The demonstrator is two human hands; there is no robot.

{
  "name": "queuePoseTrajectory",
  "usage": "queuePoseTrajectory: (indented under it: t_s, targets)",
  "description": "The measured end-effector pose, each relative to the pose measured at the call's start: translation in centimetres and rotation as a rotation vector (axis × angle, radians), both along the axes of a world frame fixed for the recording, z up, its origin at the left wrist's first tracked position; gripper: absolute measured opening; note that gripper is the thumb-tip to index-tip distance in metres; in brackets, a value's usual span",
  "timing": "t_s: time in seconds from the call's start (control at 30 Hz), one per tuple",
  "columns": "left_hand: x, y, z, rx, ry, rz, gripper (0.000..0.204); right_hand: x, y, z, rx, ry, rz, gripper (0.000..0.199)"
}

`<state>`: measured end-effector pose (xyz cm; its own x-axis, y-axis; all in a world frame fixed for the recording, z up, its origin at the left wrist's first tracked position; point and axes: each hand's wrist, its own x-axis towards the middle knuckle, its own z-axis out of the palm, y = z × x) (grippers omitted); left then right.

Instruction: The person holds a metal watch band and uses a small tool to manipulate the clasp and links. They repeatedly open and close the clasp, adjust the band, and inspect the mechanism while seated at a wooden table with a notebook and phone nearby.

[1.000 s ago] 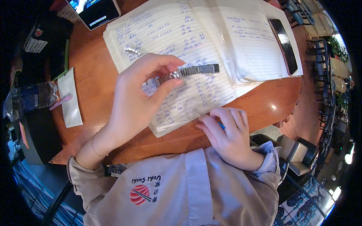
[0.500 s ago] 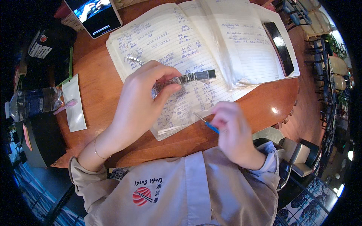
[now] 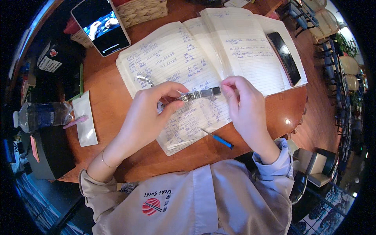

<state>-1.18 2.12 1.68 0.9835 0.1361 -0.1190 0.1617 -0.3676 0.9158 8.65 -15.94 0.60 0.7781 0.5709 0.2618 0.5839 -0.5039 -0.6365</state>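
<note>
Both hands (image 3: 196, 105) pinch a metal watch band (image 3: 199, 94) over the open notebook (image 3: 188, 58).

At my round wooden table's far-left edge a lit white-framed tablet screen (image 3: 101, 24) leans; a dark phone screen (image 3: 284, 57) lies far right; a white-labelled black box (image 3: 53, 62) sits left.

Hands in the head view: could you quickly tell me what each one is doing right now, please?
Left hand: closed on the metal watch band.
Right hand: pinching the band's other end.

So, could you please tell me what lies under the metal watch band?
Under the metal watch band, held by the left hand and right hand, lies the open handwritten notebook; the hands cover part of the page.
</note>
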Motion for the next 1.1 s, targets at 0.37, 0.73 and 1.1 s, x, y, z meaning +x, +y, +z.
queuePoseTrajectory:
  t_s: [0.37, 0.73, 1.1]
  targets:
    - [-0.1, 1.2, 0.5, -0.628, 0.18, 0.022, 0.023, -1.7, -0.1, 1.4, 0.128, -0.034, 0.081, 0.017]
    - [-0.3, 0.3, 0.0, -0.737, 0.228, 0.028, 0.023, -3.7, 1.2, 2.2, 0.218, 0.106, 0.155, 0.021]
    - [-0.4, 0.0, 0.2, -0.656, 0.179, 0.028, 0.022, -3.7, 1.3, 2.5, 0.171, 0.074, 0.16, 0.023]
